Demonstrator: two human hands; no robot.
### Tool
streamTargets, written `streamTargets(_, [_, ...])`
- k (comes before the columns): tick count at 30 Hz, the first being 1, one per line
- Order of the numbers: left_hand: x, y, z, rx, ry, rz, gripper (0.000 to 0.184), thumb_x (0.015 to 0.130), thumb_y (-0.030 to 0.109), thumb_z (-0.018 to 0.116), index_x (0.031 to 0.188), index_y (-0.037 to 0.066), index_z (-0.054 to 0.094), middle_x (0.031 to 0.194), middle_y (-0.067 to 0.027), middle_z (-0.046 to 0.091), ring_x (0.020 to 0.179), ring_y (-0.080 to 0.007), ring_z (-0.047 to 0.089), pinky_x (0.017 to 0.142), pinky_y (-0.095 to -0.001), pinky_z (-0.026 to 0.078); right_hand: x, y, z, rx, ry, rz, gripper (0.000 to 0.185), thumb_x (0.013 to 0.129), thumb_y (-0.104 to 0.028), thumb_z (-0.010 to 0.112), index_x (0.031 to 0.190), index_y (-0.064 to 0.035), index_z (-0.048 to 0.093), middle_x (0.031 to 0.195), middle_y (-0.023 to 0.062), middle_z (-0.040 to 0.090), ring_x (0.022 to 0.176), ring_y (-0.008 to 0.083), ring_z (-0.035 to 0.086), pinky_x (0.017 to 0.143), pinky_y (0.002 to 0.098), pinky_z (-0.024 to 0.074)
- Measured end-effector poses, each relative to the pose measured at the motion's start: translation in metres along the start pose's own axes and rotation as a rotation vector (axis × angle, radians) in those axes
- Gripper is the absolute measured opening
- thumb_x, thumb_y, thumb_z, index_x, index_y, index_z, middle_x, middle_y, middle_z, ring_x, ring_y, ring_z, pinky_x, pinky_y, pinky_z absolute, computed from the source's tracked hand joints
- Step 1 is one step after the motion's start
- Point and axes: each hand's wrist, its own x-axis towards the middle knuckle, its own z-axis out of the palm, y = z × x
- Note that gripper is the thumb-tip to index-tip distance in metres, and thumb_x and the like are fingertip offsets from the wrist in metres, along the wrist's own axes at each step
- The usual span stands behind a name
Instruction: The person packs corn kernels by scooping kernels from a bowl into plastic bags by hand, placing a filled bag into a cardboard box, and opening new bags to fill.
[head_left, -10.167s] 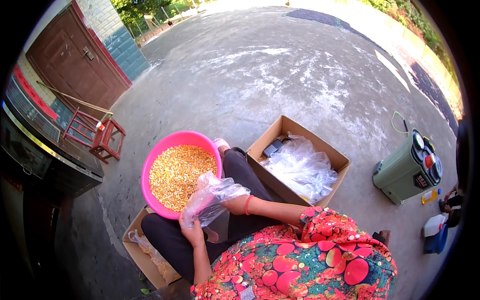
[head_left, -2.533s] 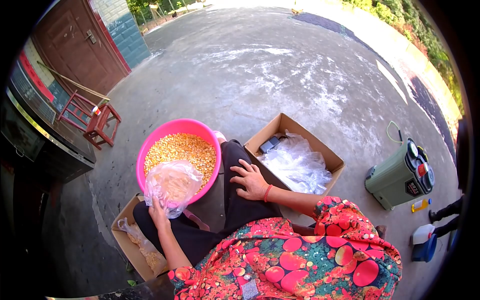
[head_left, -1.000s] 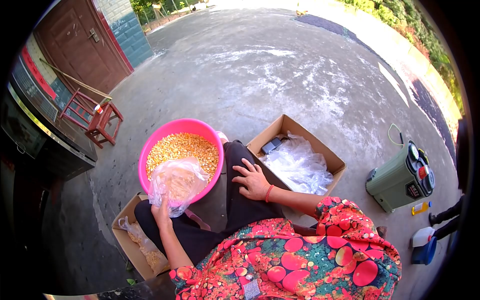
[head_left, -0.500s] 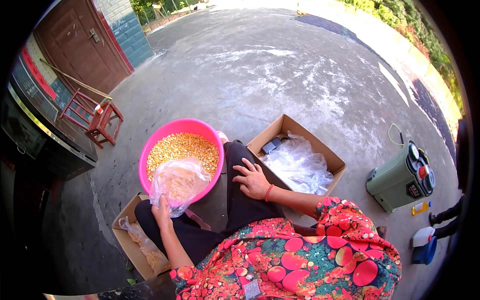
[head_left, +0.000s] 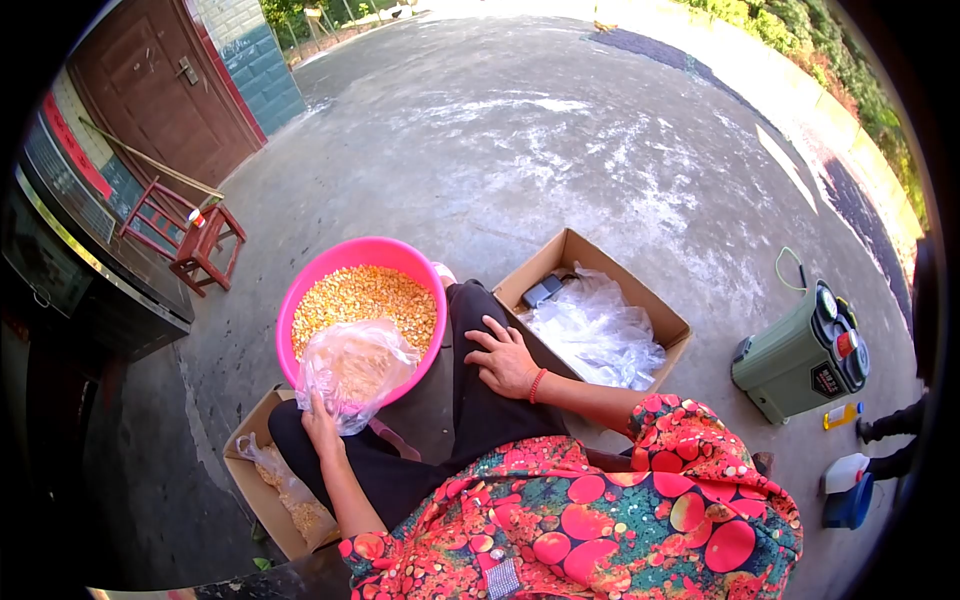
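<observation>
My left hand (head_left: pixel 320 428) grips the edge of a clear plastic bag (head_left: pixel 358 365), its fingers partly hidden behind the film. The bag rests over the near rim of a pink basin (head_left: pixel 440 300), and yellow corn kernels (head_left: pixel 365 300) show inside the basin. Fingers spread, my right hand (head_left: pixel 503 360) lies on my dark-trousered knee and holds nothing. Just right of that knee is a cardboard box (head_left: pixel 655 310) with crumpled clear plastic bags (head_left: pixel 600 340) and a small dark device (head_left: pixel 543 291) in it.
Beside my left leg, a second cardboard box (head_left: pixel 265 505) contains bagged corn (head_left: pixel 300 500). A green backpack sprayer (head_left: pixel 800 355) stands at right, near a yellow bottle (head_left: pixel 843 416), a blue bucket (head_left: pixel 850 503) and another person's dark-clothed leg (head_left: pixel 900 425). A red wooden chair (head_left: pixel 205 245) stands at left.
</observation>
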Motion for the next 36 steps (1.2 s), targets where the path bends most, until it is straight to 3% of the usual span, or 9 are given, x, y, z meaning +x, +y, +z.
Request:
streamTargets(6, [0.001, -0.001, -0.005, -0.001, -0.033, -0.044, 0.04, 0.092, 0.027, 0.052, 0.107, -0.009, 0.056, 0.099, -0.0116, 0.061, 0.084, -0.0173, 0.06, 0.072, -0.0292, 0.048, 0.0, 0.0, 0.001, 0.016, 0.01, 0.002, 0.026, 0.075, -0.022, 0.054, 0.099, -0.0184, 0.064, 0.131, 0.0066, 0.043, 0.132, 0.0336, 0.022, 0.096, 0.0605, 0.0273])
streamTargets(11, [0.002, -0.004, -0.003, 0.014, -0.14, 0.066, 0.032, 0.085, 0.009, 0.059, 0.113, -0.007, 0.055, 0.107, -0.0095, 0.06, 0.093, -0.0167, 0.058, 0.082, -0.0283, 0.046, 0.0, 0.003, 0.001, 0.059, 0.037, -0.014, 0.027, 0.072, -0.023, 0.055, 0.097, -0.0182, 0.064, 0.13, 0.0068, 0.044, 0.132, 0.0337, 0.023, 0.096, 0.0601, 0.0276])
streamTargets(14, [0.0, 0.0, -0.004, 0.022, -0.183, 0.052, 0.035, 0.083, 0.006, 0.062, 0.115, -0.006, 0.054, 0.11, -0.0094, 0.059, 0.096, -0.0162, 0.057, 0.085, -0.0282, 0.045, 0.0, 0.002, -0.001, 0.05, 0.035, -0.008, 0.028, 0.071, -0.024, 0.056, 0.097, -0.0183, 0.064, 0.13, 0.0067, 0.044, 0.132, 0.0337, 0.023, 0.096, 0.0598, 0.0275])
streamTargets(24, [-0.001, -0.001, -0.005, 0.044, -0.169, 0.059, 0.037, 0.082, 0.005, 0.063, 0.116, -0.005, 0.054, 0.111, -0.0087, 0.059, 0.096, -0.0156, 0.057, 0.085, -0.028, 0.045, -0.006, 0.008, 0.0, -0.022, 0.03, 0.063, 0.026, 0.074, -0.024, 0.055, 0.099, -0.0202, 0.064, 0.131, 0.0057, 0.043, 0.133, 0.0335, 0.023, 0.098, 0.0586, 0.026])
streamTargets(36, [-0.003, 0.0, -0.005, -0.021, -0.094, 0.026, 0.029, 0.087, 0.012, 0.058, 0.111, -0.005, 0.056, 0.102, -0.007, 0.061, 0.09, -0.016, 0.058, 0.079, -0.0285, 0.046, 0.002, 0.004, 0.007, -0.01, 0.022, 0.021, 0.024, 0.076, -0.022, 0.054, 0.098, -0.0204, 0.064, 0.129, 0.0051, 0.044, 0.132, 0.0333, 0.024, 0.096, 0.0597, 0.0277])
